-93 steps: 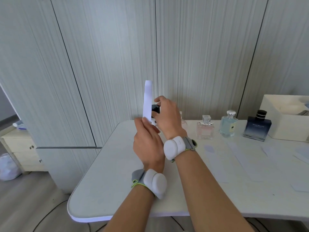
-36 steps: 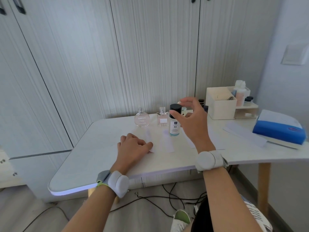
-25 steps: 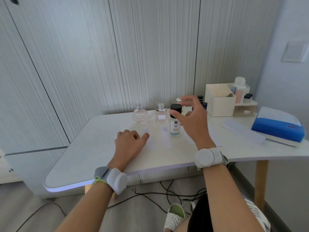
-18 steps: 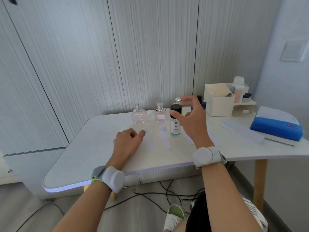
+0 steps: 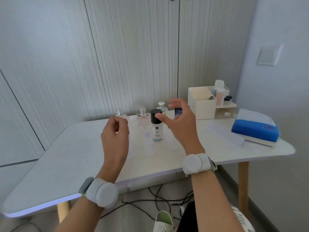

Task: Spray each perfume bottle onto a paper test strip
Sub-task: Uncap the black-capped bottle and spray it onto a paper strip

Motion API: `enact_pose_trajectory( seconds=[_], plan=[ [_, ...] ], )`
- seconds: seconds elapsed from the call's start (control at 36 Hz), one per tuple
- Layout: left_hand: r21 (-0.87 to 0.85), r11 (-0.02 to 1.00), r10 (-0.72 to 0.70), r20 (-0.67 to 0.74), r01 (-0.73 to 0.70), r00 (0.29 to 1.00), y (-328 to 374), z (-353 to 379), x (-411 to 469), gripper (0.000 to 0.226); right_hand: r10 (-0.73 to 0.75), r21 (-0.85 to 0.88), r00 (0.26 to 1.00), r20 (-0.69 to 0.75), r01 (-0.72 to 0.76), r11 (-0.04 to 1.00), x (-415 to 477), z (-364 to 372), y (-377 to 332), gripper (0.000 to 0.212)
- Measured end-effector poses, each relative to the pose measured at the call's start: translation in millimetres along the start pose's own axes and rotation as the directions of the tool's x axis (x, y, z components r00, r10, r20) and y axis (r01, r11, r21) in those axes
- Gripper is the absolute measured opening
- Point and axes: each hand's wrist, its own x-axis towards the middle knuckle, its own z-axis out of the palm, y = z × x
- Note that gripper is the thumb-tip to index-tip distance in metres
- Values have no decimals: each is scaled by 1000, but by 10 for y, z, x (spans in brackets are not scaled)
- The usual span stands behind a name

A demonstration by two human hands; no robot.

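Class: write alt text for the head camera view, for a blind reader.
A person's right hand hovers open at a black-capped bottle on a white table; the left hand is raised, fingers curled. Perfume bottles stand behind.

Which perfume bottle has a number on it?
The tall clear bottle with the black cap, standing in front of the others beside the right hand. Its white label reads 45; no other bottle shows a number.
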Motion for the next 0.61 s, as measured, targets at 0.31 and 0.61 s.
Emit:
enact_pose_trajectory(
  seconds=[0.31, 0.61],
  plan=[
    [-14, 994, 102, 442, -107, 891, 784, 1455, -386, 15, 130, -220, 929, -345, -215, 952, 83, -1217, 520, 25],
    [369, 513, 61, 885, -775, 461, 367, 2577, -255, 44, 338, -225, 791, -510, -502, 835, -301, -2157, 817, 15]
  ],
)
